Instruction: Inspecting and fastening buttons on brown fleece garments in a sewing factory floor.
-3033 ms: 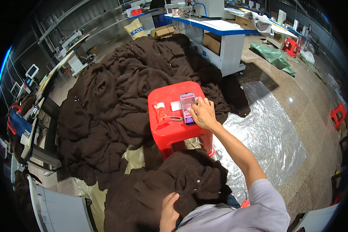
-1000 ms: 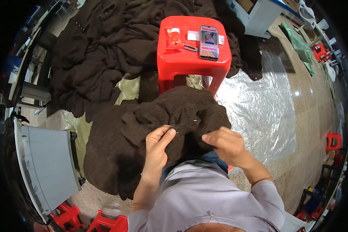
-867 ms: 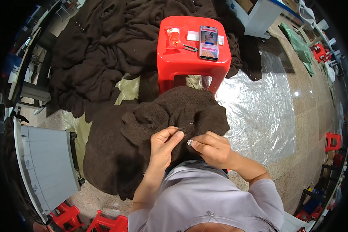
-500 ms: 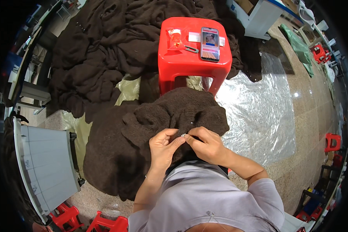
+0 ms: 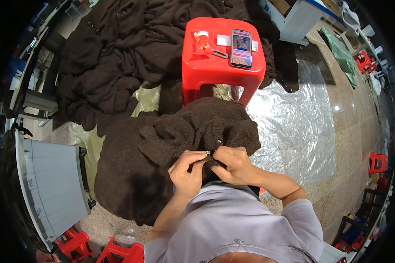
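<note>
A dark brown knitted garment [image 5: 162, 140] lies bunched over my lap. My left hand [image 5: 186, 173] is closed, pinching the knit, with a small shiny bead-like piece [image 5: 207, 152] at its index fingertip. Right beside it my right hand [image 5: 235, 164] is closed too, its curled fingers gripping a fold of the same garment. Another small shiny piece [image 5: 219, 141] sits on the knit just above my right hand. Whether a needle or thread is between the fingers is too small to tell.
A red plastic stool [image 5: 197, 72] stands ahead, bearing a phone [image 5: 241, 48], a red-and-clear packet [image 5: 202, 41] and small greenish thread snips [image 5: 220, 54]. More brown knitwear [image 5: 118, 52] is heaped beyond. Plastic sheeting [image 5: 294, 131] covers floor at right; a grey bin [image 5: 55, 184] stands left.
My hands have drawn slightly apart and lower from a fingertip-to-fingertip pinch. My right hand has turned over into a curled grip on the knit, and the shiny piece on the garment shows more.
</note>
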Motion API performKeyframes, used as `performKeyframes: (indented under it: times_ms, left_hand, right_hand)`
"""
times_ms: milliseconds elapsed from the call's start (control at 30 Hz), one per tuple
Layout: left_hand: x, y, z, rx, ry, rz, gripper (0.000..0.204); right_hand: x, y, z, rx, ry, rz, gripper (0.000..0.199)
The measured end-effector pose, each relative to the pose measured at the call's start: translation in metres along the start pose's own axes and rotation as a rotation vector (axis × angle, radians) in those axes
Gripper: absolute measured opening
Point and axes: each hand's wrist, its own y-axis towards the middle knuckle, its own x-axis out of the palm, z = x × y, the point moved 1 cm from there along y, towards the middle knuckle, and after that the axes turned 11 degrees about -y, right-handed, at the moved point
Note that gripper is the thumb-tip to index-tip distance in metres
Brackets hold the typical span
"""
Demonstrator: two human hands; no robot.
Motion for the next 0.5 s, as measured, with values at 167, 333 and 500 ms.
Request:
performKeyframes:
  times_ms: [167, 333, 500]
  left_hand:
    - [0.008, -0.013, -0.002, 0.044, 0.046, 0.135, 0.018]
    - [0.002, -0.006, 0.003, 0.323, 0.201, -0.006, 0.014]
    - [-0.001, 0.003, 0.0, 0.188, 0.109, -0.048, 0.013]
  right_hand:
    - [0.014, -0.008, 0.001, -0.065, -0.102, 0.192, 0.022]
    - [0.005, -0.006, -0.007, -0.003, -0.079, 0.101, 0.021]
    - [-0.001, -0.006, 0.003, -0.033, -0.104, 0.012, 0.02]
